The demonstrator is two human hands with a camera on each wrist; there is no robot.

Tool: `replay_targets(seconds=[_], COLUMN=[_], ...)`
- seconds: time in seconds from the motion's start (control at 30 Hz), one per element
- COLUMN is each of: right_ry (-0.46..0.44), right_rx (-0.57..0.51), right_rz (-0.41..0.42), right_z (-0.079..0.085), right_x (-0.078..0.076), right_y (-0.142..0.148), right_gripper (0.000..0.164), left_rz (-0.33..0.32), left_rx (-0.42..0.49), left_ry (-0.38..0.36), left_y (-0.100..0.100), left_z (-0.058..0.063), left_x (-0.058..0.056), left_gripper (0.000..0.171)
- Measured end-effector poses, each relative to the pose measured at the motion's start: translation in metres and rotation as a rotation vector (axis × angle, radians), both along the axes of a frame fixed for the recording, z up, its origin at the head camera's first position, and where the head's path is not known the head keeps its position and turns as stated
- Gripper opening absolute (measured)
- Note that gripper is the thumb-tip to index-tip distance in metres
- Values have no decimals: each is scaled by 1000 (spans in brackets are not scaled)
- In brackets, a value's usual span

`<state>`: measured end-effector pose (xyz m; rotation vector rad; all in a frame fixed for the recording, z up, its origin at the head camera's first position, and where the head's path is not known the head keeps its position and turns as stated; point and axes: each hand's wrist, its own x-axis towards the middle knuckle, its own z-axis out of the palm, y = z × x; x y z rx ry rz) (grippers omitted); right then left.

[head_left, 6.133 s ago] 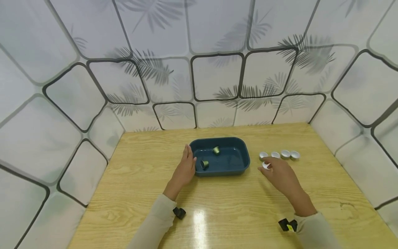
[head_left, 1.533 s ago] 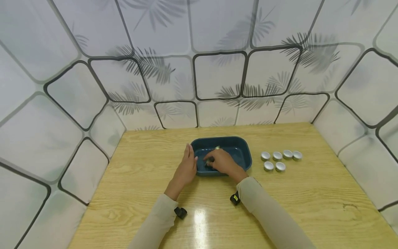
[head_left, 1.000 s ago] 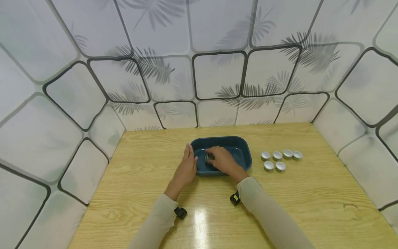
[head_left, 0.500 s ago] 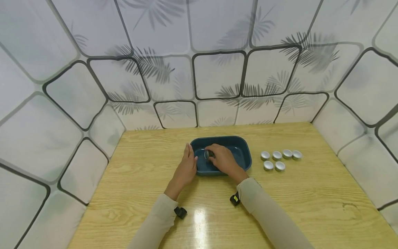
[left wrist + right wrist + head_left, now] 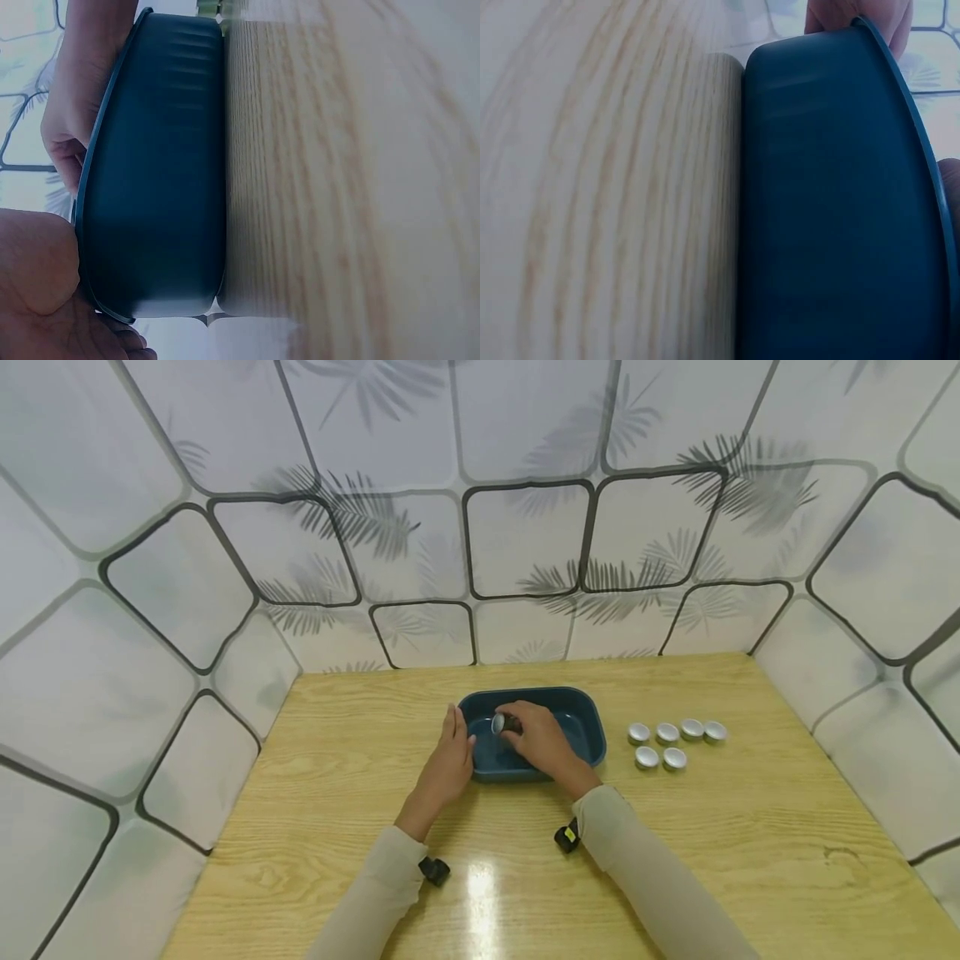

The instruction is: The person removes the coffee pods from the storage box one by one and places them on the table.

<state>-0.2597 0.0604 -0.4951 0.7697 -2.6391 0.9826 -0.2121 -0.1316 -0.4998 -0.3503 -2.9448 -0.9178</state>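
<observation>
In the head view a dark blue rectangular tray (image 5: 555,772) stands on the table. My left hand (image 5: 444,762) lies with extended fingers against its left end; the left wrist view shows that palm (image 5: 34,262) at the rim. My right hand (image 5: 542,739) reaches over the tray and pinches a small coffee capsule (image 5: 498,723) between thumb and fingers, its pale round face turned left. The right hand covers part of the tray's inside. In the right wrist view the tray's outer wall (image 5: 840,195) fills much of the picture.
Several coffee capsules (image 5: 647,757) stand with silvery lids up to the right of the tray, in two rows. The wooden table (image 5: 337,727) meets patterned walls (image 5: 420,635) at its back and sides.
My right hand has gone from the capsules on the right into the tray, gripped a capsule there and raised it slightly. The left hand has stayed at the tray's end.
</observation>
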Motion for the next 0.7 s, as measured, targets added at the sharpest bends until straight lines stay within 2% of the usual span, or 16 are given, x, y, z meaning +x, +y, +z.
replay_targets(seconds=[0.37,0.6,0.7], right_ry=[-7,-10,-13], right_rx=[-96,-56,-75], right_rz=[32,-4,-10], right_z=[5,9,12], right_x=[5,13,17], right_y=[13,28,35], right_gripper=[39,38,38], left_rz=[11,10,10], left_rx=[7,2,4], left_ry=[-6,-14,-11], left_y=[1,1,2], left_z=[1,2,3], left_x=[0,0,1], left_gripper=[61,61,61])
